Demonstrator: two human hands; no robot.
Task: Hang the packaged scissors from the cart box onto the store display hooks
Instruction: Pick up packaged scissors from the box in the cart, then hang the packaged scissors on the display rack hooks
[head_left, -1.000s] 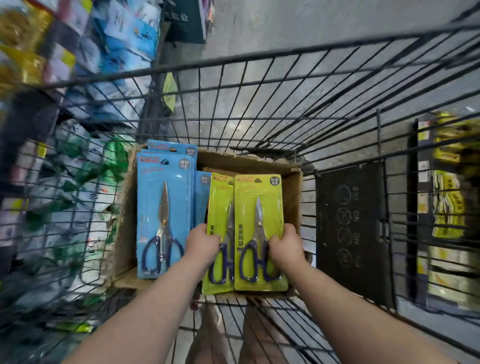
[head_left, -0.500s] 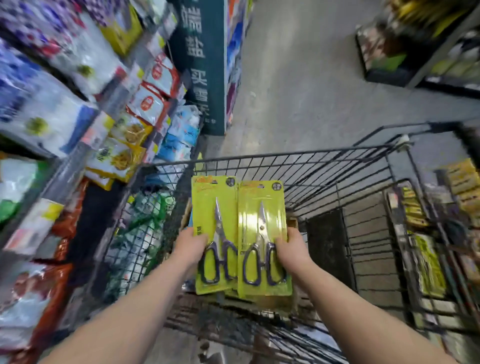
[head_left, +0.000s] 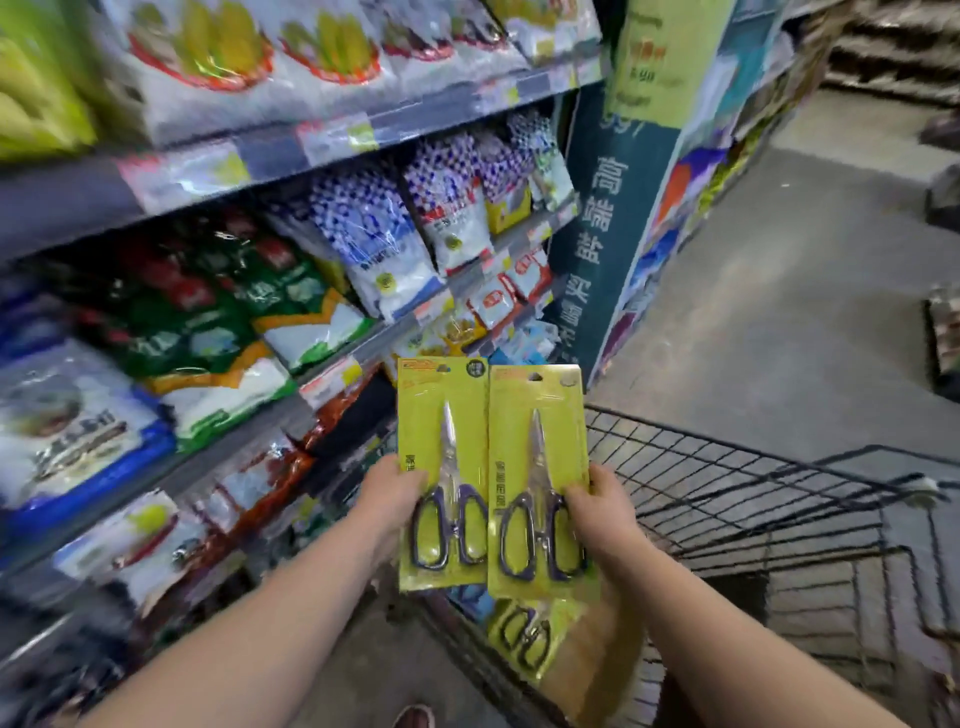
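In the lower middle of the frame my left hand (head_left: 387, 493) pinches the left scissors pack (head_left: 441, 410) at its left edge, thumb on the front by the handle loops and the other fingers hidden behind the card. My right hand (head_left: 602, 512) grips the right scissors pack (head_left: 537, 447) the same way at its right edge, thumb on the front. Both yellow cards stand upright, blades pointing up, side by side with their inner edges meeting. The right one sits a little lower.

Below them, at the bottom centre, the cardboard box (head_left: 597, 670) sits in the wire cart (head_left: 727, 493), with a third yellow pack (head_left: 527, 639) lying in it and a bit of blue packaging (head_left: 475, 603) beside that.

The shelves (head_left: 311, 140) of bagged goods fill the left and top of the frame. A green sign (head_left: 608, 234) stands at the upper centre, and grey floor (head_left: 779, 312) is on the right.
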